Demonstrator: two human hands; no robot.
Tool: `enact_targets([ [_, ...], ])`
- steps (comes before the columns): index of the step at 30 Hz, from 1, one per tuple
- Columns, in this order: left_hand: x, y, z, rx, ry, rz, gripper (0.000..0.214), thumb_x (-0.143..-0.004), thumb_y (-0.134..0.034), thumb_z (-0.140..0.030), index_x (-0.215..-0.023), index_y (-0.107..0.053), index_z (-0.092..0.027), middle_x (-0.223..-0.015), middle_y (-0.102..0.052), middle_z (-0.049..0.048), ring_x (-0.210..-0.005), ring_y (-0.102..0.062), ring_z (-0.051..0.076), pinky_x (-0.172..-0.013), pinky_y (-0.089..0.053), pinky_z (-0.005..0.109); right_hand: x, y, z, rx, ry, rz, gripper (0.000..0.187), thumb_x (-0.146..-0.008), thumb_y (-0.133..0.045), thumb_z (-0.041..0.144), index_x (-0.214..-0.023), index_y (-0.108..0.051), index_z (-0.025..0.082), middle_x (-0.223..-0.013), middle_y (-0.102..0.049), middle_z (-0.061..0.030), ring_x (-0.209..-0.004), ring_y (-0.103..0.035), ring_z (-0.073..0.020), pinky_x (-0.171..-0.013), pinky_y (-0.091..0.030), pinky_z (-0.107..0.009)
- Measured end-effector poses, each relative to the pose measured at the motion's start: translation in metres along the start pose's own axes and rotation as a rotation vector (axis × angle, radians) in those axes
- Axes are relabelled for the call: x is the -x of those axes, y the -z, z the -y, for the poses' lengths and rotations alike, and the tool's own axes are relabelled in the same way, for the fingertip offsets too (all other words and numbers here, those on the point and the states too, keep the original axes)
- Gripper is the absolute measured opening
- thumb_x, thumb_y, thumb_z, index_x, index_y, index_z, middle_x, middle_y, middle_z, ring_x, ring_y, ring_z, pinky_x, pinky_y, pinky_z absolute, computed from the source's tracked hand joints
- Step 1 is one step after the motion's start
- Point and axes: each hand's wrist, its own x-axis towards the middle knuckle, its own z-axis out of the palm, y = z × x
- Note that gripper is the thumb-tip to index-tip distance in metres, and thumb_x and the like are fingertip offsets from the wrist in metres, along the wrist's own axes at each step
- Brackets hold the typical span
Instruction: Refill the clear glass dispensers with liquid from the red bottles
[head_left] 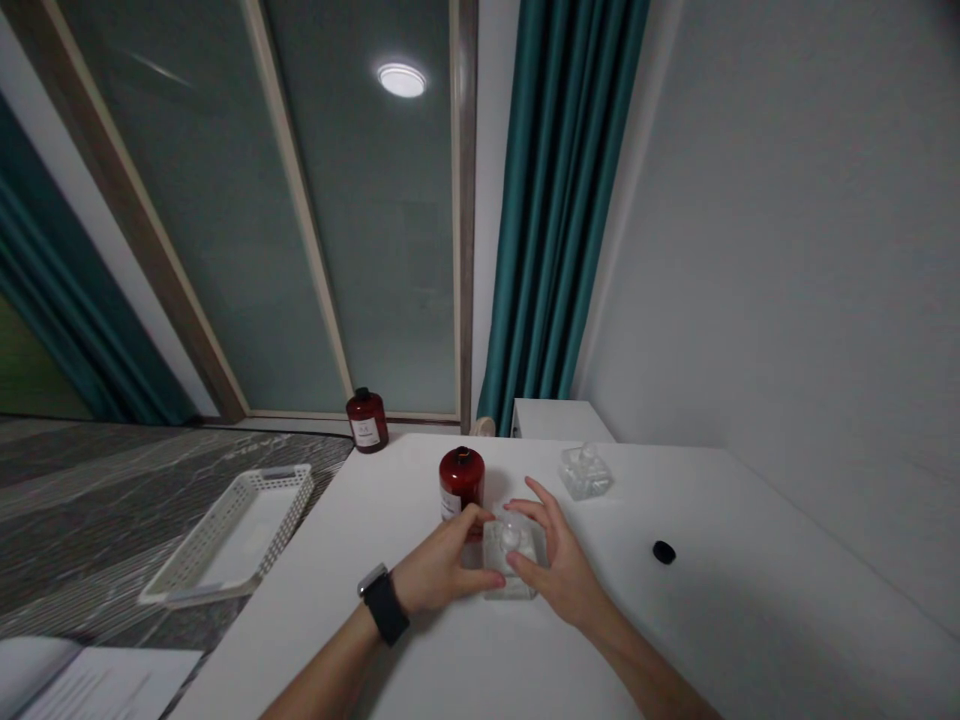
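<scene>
A clear square glass bottle point(510, 585) with a round glass stopper point(511, 537) stands on the white table between my hands. My left hand point(442, 570) is closed around its left side, thumb in front and fingers behind. Around the stopper and the bottle's right side curves my right hand point(559, 565), its fingers apart. Its thumb tip lies close to the stopper; contact is unclear. Just behind my left hand is a dark red bottle point(463, 472) with a white label, its neck uncapped. A black cap point(664, 552) lies to the right.
Another clear glass bottle point(585, 472) stands farther back on the table point(750, 620). A second red bottle point(367, 425), with a black cap, is at the far left corner. Left of the table are a white basket point(259, 520) and an open book point(112, 685).
</scene>
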Motion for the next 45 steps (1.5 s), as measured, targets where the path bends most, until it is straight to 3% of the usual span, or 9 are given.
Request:
enact_targets([
  [4, 0.000, 0.000, -0.002, -0.007, 0.001, 0.007, 0.046, -0.073, -0.079, -0.020, -0.111, -0.053, -0.017, -0.118, -0.065, 0.0116, -0.109, -0.064, 0.027, -0.098, -0.049, 0.041, 0.001, -0.001, -0.001, 0.066, 0.013, -0.041, 0.082, -0.075, -0.069, 0.028, -0.147, -0.028, 0.028, -0.111, -0.055, -0.0041, -0.109, -0.057, -0.0227, -0.107, -0.036, -0.041],
  [7, 0.000, 0.001, -0.001, -0.016, -0.012, 0.013, 0.046, -0.073, -0.079, -0.022, -0.110, -0.053, -0.017, -0.118, -0.065, 0.0116, -0.109, -0.063, 0.027, -0.098, -0.049, 0.041, 0.003, -0.003, 0.002, 0.037, -0.017, 0.030, 0.085, -0.075, -0.068, 0.025, -0.148, -0.025, 0.028, -0.119, -0.056, -0.0057, -0.115, -0.055, -0.0234, -0.108, -0.036, -0.041],
  [18, -0.001, 0.002, 0.001, -0.050, 0.026, 0.028, 0.049, -0.074, -0.080, -0.028, -0.112, -0.051, -0.017, -0.120, -0.064, 0.0122, -0.111, -0.062, 0.028, -0.098, -0.049, 0.041, 0.003, -0.004, 0.001, 0.099, 0.009, -0.057, 0.077, -0.073, -0.067, 0.019, -0.144, -0.038, 0.028, -0.113, -0.057, -0.0039, -0.112, -0.056, -0.0233, -0.106, -0.038, -0.040],
  [29, 0.000, 0.002, -0.002, -0.030, 0.013, 0.037, 0.046, -0.075, -0.079, -0.027, -0.111, -0.052, -0.017, -0.119, -0.064, 0.0117, -0.111, -0.062, 0.027, -0.099, -0.048, 0.040, 0.003, -0.005, -0.002, 0.037, -0.010, -0.024, 0.077, -0.077, -0.067, 0.018, -0.146, -0.035, 0.027, -0.115, -0.059, -0.0046, -0.110, -0.058, -0.0229, -0.102, -0.041, -0.040],
  [34, 0.000, 0.002, 0.002, -0.027, -0.005, 0.036, 0.045, -0.076, -0.079, -0.026, -0.110, -0.052, -0.016, -0.119, -0.064, 0.0116, -0.111, -0.062, 0.027, -0.099, -0.048, 0.040, 0.002, -0.006, -0.004, 0.064, -0.018, -0.069, 0.072, -0.078, -0.068, 0.019, -0.143, -0.039, 0.029, -0.111, -0.059, -0.0035, -0.109, -0.058, -0.0221, -0.103, -0.041, -0.039],
  [41, -0.001, 0.001, 0.005, 0.010, 0.008, 0.049, 0.048, -0.076, -0.079, -0.026, -0.113, -0.050, -0.017, -0.124, -0.062, 0.0128, -0.114, -0.061, 0.028, -0.099, -0.048, 0.040, 0.003, -0.004, 0.006, -0.123, -0.010, -0.032, 0.060, -0.089, -0.062, 0.032, -0.142, -0.036, 0.029, -0.114, -0.063, -0.0062, -0.107, -0.062, -0.0214, -0.094, -0.047, -0.036],
  [45, -0.001, 0.001, 0.001, 0.025, 0.029, 0.046, 0.046, -0.075, -0.079, -0.023, -0.111, -0.051, -0.017, -0.122, -0.063, 0.0120, -0.113, -0.061, 0.027, -0.100, -0.047, 0.040, -0.002, -0.001, 0.013, -0.223, 0.016, -0.119, 0.057, -0.089, -0.064, 0.038, -0.139, -0.038, 0.029, -0.109, -0.065, -0.0058, -0.103, -0.063, -0.0207, -0.088, -0.051, -0.033],
])
